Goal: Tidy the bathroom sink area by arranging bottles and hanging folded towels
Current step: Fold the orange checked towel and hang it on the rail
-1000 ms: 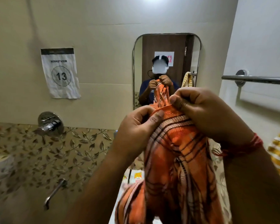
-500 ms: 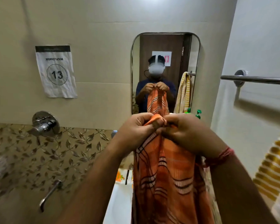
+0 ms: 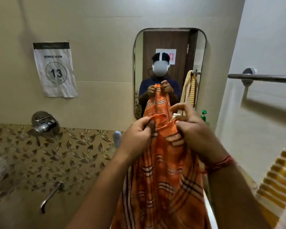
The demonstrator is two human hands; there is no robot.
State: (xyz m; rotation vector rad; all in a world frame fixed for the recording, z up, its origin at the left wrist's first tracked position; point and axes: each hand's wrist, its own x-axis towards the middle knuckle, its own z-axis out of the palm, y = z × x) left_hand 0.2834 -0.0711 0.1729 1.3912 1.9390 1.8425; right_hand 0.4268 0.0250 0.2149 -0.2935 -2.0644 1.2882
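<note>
An orange towel with dark and white stripes [image 3: 162, 182] hangs in front of me, held up by its top edge. My left hand [image 3: 137, 134] pinches the top edge on the left. My right hand [image 3: 193, 129] grips the top edge on the right, its upper fingers partly lifted. A steel towel rail [image 3: 261, 78] is fixed to the right wall, above and to the right of my hands. A yellow-and-white striped towel [image 3: 277, 184] hangs at the right edge. Behind the towel stand a green pump bottle [image 3: 203, 115], a white-capped bottle [image 3: 176, 115] and a pale blue bottle [image 3: 117, 136].
A mirror [image 3: 170, 47] on the far wall reflects me and the towel. A chrome mixer valve [image 3: 43, 123] and a spout [image 3: 51, 195] jut from the leaf-patterned tiles at the left. A paper sign [image 3: 54, 70] is stuck on the wall. The sink is mostly hidden by the towel.
My hands came down from near my face and have now moved a little apart along the towel's top edge. The towel hangs longer and flatter than before.
</note>
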